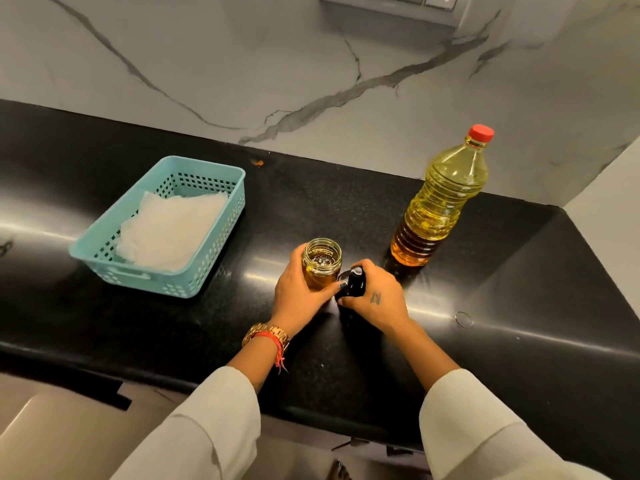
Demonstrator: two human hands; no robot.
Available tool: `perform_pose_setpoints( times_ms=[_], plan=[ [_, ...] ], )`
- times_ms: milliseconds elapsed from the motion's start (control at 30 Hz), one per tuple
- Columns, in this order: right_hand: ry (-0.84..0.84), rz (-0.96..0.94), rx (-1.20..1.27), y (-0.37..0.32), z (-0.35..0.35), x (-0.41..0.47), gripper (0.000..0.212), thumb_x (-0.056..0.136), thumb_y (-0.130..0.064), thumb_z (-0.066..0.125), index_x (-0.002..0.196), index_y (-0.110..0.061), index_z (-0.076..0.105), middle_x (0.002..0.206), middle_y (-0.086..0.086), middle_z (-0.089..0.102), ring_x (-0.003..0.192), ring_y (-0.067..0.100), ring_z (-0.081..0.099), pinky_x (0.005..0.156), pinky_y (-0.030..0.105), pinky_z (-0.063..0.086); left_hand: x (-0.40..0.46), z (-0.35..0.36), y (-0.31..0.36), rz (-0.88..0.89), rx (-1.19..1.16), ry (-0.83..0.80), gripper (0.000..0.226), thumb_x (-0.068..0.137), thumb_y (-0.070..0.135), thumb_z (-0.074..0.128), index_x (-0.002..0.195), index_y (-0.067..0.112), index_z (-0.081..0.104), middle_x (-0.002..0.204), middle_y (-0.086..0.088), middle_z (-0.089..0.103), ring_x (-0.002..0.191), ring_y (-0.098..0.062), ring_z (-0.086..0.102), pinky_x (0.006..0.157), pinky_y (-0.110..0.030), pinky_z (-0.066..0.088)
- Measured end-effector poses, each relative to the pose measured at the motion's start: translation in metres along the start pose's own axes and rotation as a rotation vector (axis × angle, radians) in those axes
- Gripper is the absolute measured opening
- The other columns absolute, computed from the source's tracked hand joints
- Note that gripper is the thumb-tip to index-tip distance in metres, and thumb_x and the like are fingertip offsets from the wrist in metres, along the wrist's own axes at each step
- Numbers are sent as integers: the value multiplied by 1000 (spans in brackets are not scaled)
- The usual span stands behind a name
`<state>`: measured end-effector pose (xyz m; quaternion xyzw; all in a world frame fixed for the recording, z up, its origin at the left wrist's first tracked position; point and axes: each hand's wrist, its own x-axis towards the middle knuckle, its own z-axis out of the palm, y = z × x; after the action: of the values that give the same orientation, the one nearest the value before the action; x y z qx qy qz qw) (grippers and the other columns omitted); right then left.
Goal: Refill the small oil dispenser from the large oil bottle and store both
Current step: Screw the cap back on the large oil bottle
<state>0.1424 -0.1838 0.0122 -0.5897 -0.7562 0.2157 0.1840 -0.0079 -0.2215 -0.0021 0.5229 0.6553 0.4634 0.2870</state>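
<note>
Head view, looking down on a black speckled desk (346, 209) against a white marble-veined wall (242, 64).

Centre of frame: small glass oil dispenser (322, 263), mouth open, standing upright on the desk, amber oil inside reaching partway up. Left hand (301, 292) wraps its left side, fingers curled round the glass; this grip is closed on the jar body. A gold watch (266, 336) and a red thread sit on that wrist.

Just right of the jar, touching or nearly so: black pump top (353, 280), held in the right hand (375, 297). Fingers closed around it from the right; a small tattoo shows on the back of the hand. Whether the top rests on the desk cannot be told.

Right of centre, further back: large oil bottle (441, 202), upright, red cap (480, 132) on, yellow oil filling most of it. Apart from both hands.

Left of centre: teal perforated plastic basket (207, 265) on the desk, white paper towels (173, 230) lying inside.

Top edge: a grey socket panel (391, 5). Both sleeves are pale cream.
</note>
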Motion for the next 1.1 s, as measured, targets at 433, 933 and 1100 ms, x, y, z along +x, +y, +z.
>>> perform_pose_setpoints(
  times_ms=[433, 933, 1100],
  plan=[
    [-239, -323, 218, -62, -80, 19, 64, 62, -22, 84, 118, -30, 54, 106, -10, 58, 96, 8, 58, 78, 19, 49, 1, -4, -3, -38, -77, -40, 73, 62, 34, 83, 123, 31, 43, 110, 10, 59, 102, -8, 58, 87, -24, 49],
    [-415, -395, -152, -88, -72, 45, 53, 64, -27, 83, 111, -26, 58, 100, -4, 60, 91, 16, 59, 68, 19, 48, 5, -11, -8, -19, -62, -125, 73, 63, 32, 84, 124, 32, 43, 113, 10, 61, 102, -8, 58, 85, -21, 47],
    [-247, -318, -348, -89, -60, 36, 64, 62, -71, 65, 94, -19, 43, 80, -2, 55, 72, 15, 54, 53, 23, 39, 7, -10, -13, -2, -44, -141, 69, 61, 37, 83, 120, 29, 48, 112, 11, 62, 103, -9, 59, 87, -29, 51]
  ],
)
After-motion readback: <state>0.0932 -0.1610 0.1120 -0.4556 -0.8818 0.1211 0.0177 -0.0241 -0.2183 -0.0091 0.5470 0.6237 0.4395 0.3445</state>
